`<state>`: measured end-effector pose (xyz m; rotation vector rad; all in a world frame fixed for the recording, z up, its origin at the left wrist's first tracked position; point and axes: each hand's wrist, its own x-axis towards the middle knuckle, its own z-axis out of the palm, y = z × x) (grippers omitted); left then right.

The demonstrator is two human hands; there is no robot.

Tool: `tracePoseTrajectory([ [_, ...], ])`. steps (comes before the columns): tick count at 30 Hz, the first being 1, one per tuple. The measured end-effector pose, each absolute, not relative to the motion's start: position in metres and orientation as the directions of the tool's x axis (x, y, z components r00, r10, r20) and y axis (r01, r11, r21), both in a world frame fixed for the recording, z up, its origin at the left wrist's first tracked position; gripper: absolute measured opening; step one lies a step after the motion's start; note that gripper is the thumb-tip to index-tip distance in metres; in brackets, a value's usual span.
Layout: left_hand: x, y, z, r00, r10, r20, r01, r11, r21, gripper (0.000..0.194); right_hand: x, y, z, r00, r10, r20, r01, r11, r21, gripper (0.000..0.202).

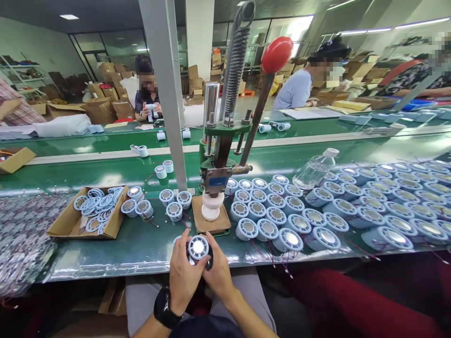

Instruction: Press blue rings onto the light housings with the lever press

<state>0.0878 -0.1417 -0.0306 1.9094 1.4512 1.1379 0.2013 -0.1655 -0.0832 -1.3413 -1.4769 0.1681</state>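
Observation:
My left hand (pixel 183 270) and my right hand (pixel 219 267) both close around a round light-blue housing (pixel 198 247) with a silver disc in its slotted top ring. They hold it at the table's front edge, its top facing up at me. Under my right fingers a dark rounded part (pixel 210 261) shows; I cannot tell what it is. Part of a light-blue rim (pixel 175 240) peeks out behind my left fingers. Just beyond my hands stands a hand press (pixel 216 178) with a red-knobbed lever (pixel 277 54) and white round blocks (pixel 211 206) above a brown board (pixel 199 222).
Many similar housings (pixel 267 229) with thin wires fill the right side, near a plastic bottle (pixel 314 169). At left lie a cardboard box (pixel 114 227) of light-blue rings (pixel 94 205) and a pile of wired metallic parts (pixel 26 234). Across the line, people (pixel 294 89) sit working.

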Motion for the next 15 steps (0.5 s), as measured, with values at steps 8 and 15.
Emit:
tracePoseTrajectory([
  [8,0.083,-0.137,-0.031,0.170,0.954,0.249,0.515,-0.301,0.803,0.072,0.210,-0.168,-0.073,0.068,0.845,0.530,0.631,0.375,-0.679,0.071],
  [15,0.080,-0.138,-0.043,0.368,0.893,0.258,0.497,-0.423,0.757,0.049,0.276,-0.164,0.020,-0.265,0.850,0.455,0.763,0.473,-0.440,0.061],
])
